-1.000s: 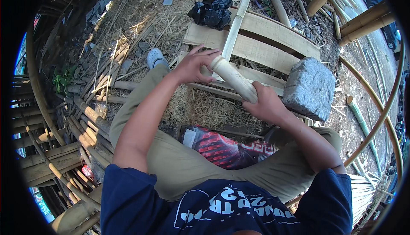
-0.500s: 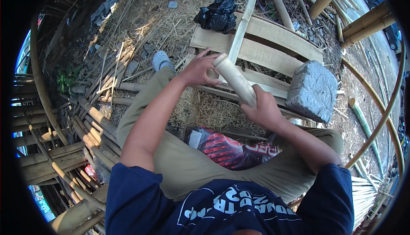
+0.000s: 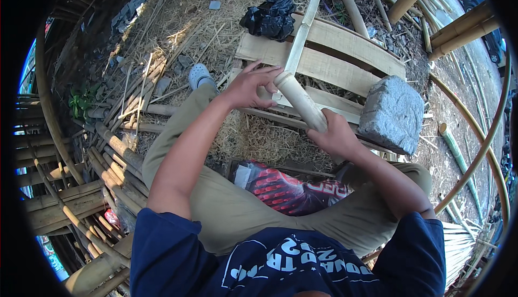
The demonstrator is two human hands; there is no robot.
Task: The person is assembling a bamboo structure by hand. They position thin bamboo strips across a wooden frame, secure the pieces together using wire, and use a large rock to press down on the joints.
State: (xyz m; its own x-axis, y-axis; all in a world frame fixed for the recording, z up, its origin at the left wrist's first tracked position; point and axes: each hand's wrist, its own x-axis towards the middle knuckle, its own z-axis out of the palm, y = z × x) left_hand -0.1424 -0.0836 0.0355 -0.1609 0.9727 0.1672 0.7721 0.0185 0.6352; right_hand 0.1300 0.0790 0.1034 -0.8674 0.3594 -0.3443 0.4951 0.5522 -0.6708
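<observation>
My right hand (image 3: 337,134) is wrapped round the lower right end of a thick, pale bamboo tube (image 3: 300,101), held slanting above the slats. Beside the tube's upper left end is my left hand (image 3: 249,87), its fingers and thumb spread apart; its fingertips come close to the rim, and whether they touch it I cannot tell. Behind the tube, a long split bamboo strip (image 3: 303,30) lies across pale wooden slats (image 3: 340,78). A rough grey stone block (image 3: 391,114) rests on the right end of the slats.
A black plastic bag (image 3: 268,16) sits at the slats' far left corner. Between my legs lies a red and black printed sack (image 3: 280,188). Bamboo poles (image 3: 116,170) are piled at left, and a green bamboo piece (image 3: 458,154) lies at right. Straw covers the ground.
The bamboo tube has shifted slightly right and down with my right hand. My left hand stays beside its upper end, fingers still spread. The view has tilted a little.
</observation>
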